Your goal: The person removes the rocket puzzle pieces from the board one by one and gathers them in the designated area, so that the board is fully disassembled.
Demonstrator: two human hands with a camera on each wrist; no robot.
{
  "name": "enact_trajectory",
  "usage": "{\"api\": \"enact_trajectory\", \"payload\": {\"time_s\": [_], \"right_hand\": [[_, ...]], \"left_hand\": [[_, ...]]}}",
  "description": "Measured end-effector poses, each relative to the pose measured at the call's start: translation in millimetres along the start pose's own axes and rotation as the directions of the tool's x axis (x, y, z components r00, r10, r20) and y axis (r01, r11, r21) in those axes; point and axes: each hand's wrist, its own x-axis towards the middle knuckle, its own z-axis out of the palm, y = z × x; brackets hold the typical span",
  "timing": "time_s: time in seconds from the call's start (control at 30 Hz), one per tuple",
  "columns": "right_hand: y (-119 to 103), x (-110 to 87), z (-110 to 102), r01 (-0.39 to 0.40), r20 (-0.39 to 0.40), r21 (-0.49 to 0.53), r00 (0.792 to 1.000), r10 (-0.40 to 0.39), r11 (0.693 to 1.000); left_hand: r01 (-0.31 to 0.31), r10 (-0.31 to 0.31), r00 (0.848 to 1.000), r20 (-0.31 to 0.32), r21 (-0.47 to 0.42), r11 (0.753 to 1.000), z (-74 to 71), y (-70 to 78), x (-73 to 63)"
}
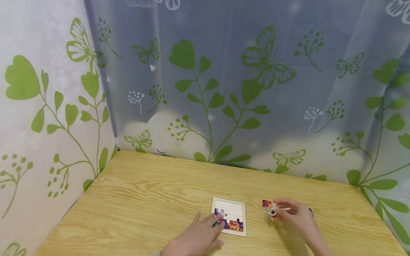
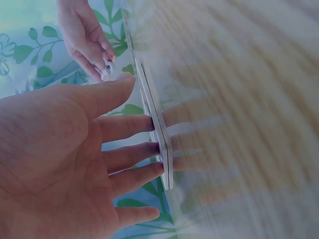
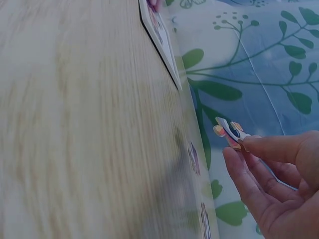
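Note:
A square puzzle tray (image 1: 245, 224) with a pale frame lies on the table, fitted pieces (image 1: 236, 225) along its lower edge and left side. My left hand (image 1: 198, 237) reaches over its lower left corner, fingers spread and nearly straight, fingertips touching the tray's edge and pieces. To the right of the tray, my right hand (image 1: 298, 220) pinches a puzzle piece (image 3: 230, 133) between thumb and fingers, held above the table. That piece shows white, orange and dark patches. The fingers cover part of it in the head view.
Loose puzzle pieces lie on the table by the right hand; in the right wrist view one piece (image 3: 194, 158) and another piece (image 3: 205, 221) show edge-on. The wooden table (image 1: 144, 202) meets a leaf-patterned curtain (image 1: 206, 104) at the back and sides.

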Motion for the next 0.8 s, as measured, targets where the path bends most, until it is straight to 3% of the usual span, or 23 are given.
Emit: {"api": "enact_trajectory", "payload": {"time_s": [0.4, 0.8], "right_hand": [[18.1, -6.5, -35.0, -0.021, -0.030, 0.034, 0.999, 0.022, 0.999], [30.8, -8.7, -47.3, -0.023, -0.072, -0.045, 0.997, 0.020, 0.999]], "left_hand": [[-0.009, 0.009, 1.000, -0.010, -0.003, 1.000, -0.8, 0.2, 0.3], [-0.013, 0.013, 1.000, -0.002, -0.011, 1.000, -1.8, -0.5, -0.6]]}}
